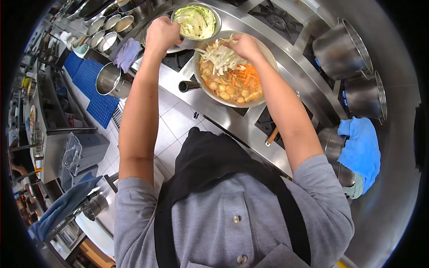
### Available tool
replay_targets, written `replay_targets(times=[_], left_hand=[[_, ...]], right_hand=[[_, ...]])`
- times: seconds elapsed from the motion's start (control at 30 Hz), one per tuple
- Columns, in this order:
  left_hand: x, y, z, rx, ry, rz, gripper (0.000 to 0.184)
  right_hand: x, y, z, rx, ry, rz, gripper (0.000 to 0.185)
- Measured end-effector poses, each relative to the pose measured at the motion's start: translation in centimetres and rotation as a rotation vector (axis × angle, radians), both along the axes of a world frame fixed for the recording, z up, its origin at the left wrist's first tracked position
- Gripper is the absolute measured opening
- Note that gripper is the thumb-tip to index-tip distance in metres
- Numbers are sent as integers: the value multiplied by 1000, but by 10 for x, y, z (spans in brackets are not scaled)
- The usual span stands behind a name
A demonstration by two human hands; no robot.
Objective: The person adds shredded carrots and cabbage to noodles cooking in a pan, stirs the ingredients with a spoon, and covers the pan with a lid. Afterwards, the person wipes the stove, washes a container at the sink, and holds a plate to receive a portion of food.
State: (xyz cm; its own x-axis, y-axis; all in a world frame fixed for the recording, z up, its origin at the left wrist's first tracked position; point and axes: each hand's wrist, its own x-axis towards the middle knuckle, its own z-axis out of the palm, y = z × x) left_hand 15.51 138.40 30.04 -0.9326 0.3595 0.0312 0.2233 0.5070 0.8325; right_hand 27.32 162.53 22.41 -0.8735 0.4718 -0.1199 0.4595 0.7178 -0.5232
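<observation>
My left hand point(163, 36) is closed on the near left side of a metal pot point(217, 22) holding sliced cabbage point(195, 21). Right beside it sits a wide pan point(271, 58) on the stove, its dark handle point(188, 86) pointing left. Shredded carrot point(249, 77) and yellowish chunks in sauce point(229, 90) fill the pan. Over its far part, my right hand point(245, 46) has its fingers closed at a heap of pale cabbage strips point(222, 60); the fingertips are partly hidden among them.
Two tall pots point(338, 51) point(363, 96) stand over blue flames at the right. A blue cloth point(361, 152) drapes over another pot. A wooden-handled tool point(271, 136) lies near the stove's front edge. A steel pot point(107, 80) and several containers are at the left.
</observation>
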Motion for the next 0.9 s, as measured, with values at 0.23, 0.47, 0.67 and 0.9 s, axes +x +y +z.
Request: replay_targets(times=[0.23, 0.47, 0.67, 0.9], left_hand=[[0, -2, 2, 78, -7, -30, 23], [11, 12, -14, -1, -20, -113, 24], [37, 44, -31, 13, -103, -173, 23], [60, 48, -34, 3, -166, -224, 22]], right_hand=[[33, 13, -29, 83, -161, 187, 30], [44, 15, 34, 149, -36, 36, 24], [12, -32, 76, 323, 189, 55, 36], [21, -25, 58, 433, 248, 254, 39]])
